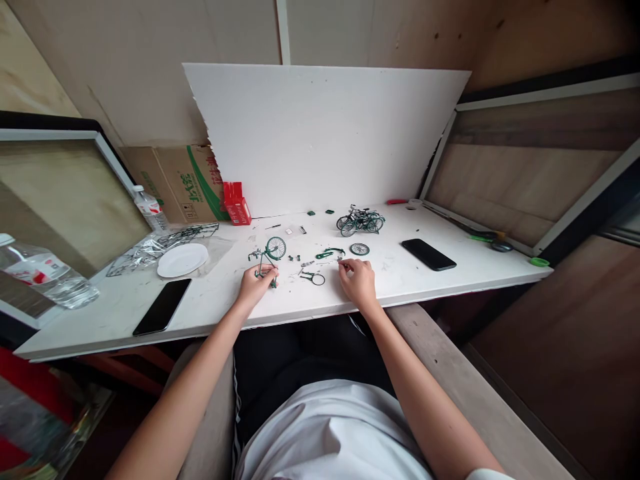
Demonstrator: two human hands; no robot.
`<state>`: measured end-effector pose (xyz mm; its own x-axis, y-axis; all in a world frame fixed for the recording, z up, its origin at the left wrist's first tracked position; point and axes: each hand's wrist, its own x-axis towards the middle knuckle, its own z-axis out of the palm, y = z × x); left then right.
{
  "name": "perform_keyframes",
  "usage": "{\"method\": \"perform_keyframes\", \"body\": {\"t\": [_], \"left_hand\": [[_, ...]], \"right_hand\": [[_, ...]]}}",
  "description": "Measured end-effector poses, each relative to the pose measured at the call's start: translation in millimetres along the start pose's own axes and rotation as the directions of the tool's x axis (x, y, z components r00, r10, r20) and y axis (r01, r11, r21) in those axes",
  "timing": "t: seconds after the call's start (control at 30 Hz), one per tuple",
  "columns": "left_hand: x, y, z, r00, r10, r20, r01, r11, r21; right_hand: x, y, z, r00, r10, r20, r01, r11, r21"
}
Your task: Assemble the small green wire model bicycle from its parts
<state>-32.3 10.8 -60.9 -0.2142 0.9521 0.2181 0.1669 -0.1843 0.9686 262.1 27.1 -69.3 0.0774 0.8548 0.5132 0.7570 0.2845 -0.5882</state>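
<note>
My left hand (257, 285) grips a small green model bicycle frame (269, 258), which has one spoked wheel (275, 248) at its far end. My right hand (357, 280) is above the tabletop with thumb and fingers pinched together; whatever is between the fingertips is too small to name. Beside those fingertips lie a curved green part (327, 254) and a loose spoked wheel (359, 249). Between my hands rest a green piece with a ring (317, 279) and several tiny parts. Farther back stand assembled model bicycles (361, 221), close together.
A black phone (163, 307) lies at the left and another phone (429, 254) at the right. A white plate (183, 260), water bottles (47, 273) and a red box (237, 203) are on the left side. A white board (325, 133) stands behind the white table (210, 320).
</note>
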Motion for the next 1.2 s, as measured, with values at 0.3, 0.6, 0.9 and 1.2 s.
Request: {"method": "perform_keyframes", "body": {"t": [0.3,0.6,0.9,1.2], "left_hand": [[-2.1,1.4,-0.2,1.0,-0.009,-0.017,0.009,1.0,-0.011],[-1.5,0.9,-0.2,1.0,-0.015,-0.01,0.015,1.0,-0.008],[-2.1,-2.8,-2.4,0.999,-0.033,-0.026,0.033,0.999,0.022],[-1.5,-7.0,-5.7,1.0,-0.018,-0.02,0.019,0.999,0.05]], "right_hand": [[19.5,-4.2,-4.1,0.985,0.15,0.084,-0.141,0.985,-0.1],[183.3,110.9,-50.2,0.989,0.133,-0.064,-0.141,0.98,-0.141],[211.9,151.4,-55.7,0.984,-0.002,0.181,0.058,0.951,-0.304],[195.6,126.3,-64.6,0.972,-0.152,0.179,0.19,0.957,-0.219]]}}
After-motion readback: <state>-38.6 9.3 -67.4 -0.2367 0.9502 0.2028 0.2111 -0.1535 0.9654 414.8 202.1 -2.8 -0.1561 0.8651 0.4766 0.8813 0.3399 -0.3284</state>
